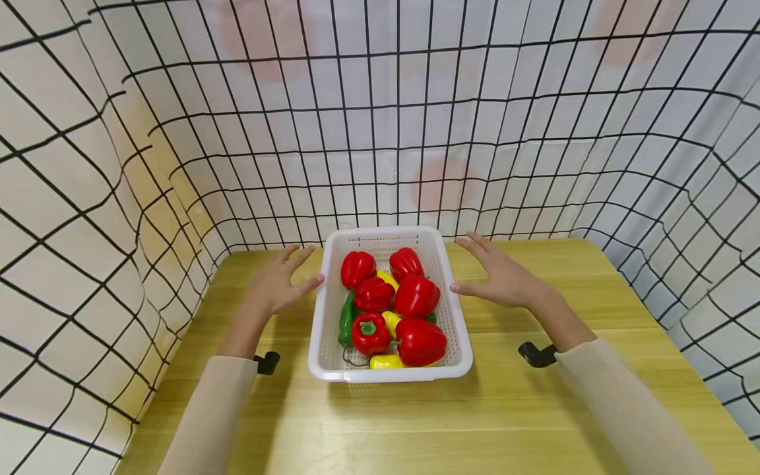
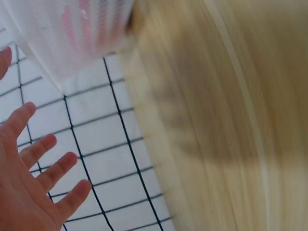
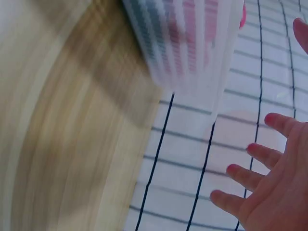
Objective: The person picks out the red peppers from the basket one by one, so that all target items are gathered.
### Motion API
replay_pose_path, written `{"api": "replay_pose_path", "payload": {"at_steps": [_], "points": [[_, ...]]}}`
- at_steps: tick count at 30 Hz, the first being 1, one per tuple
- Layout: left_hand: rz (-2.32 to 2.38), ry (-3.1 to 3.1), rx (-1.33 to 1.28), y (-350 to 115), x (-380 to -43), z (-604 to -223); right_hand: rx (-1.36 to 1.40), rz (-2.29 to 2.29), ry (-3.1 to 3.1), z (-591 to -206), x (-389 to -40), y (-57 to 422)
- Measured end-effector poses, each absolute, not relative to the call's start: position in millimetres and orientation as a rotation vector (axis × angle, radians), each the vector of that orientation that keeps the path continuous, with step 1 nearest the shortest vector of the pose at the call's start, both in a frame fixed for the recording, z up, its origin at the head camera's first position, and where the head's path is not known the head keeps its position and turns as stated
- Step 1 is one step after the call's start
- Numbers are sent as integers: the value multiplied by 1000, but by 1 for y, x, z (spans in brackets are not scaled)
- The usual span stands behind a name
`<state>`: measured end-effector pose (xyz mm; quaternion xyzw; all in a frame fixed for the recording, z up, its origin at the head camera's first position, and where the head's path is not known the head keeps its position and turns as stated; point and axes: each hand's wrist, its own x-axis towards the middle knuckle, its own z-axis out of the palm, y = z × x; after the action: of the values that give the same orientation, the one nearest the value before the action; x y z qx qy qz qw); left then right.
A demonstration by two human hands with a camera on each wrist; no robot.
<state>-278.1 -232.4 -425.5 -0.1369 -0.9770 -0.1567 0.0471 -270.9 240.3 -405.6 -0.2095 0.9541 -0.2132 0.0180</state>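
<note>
A white plastic basket [image 1: 390, 375] stands on the wooden table, holding several red bell peppers [image 1: 417, 297], a few yellow peppers [image 1: 387, 361] and a green pepper [image 1: 347, 320]. My left hand [image 1: 278, 284] is beside the basket's left wall, fingers spread and thumb tip right at the rim. On the other side my right hand [image 1: 497, 274] is spread likewise, its thumb pointing at the right rim. Both wrist views show straight, parted fingers with nothing held, and the basket's slotted wall [image 3: 185, 43] above them.
The wooden table [image 1: 392, 429] runs up to a white cloth backdrop with a black grid [image 1: 398, 138], which also rises along the left and right sides. A black wrist mount [image 1: 537, 355] sticks out by the right wrist, another [image 1: 268, 363] by the left.
</note>
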Motion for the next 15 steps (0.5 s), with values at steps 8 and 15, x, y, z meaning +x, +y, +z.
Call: {"api": "replay_pose_path", "payload": {"at_steps": [8, 15], "points": [[-743, -2923, -426, -225, -254, -426, -775, -759, 2909, -404, -244, 214], [-907, -2873, -421, -219, -235, -431, -830, -793, 2864, -401, -221, 192]]}}
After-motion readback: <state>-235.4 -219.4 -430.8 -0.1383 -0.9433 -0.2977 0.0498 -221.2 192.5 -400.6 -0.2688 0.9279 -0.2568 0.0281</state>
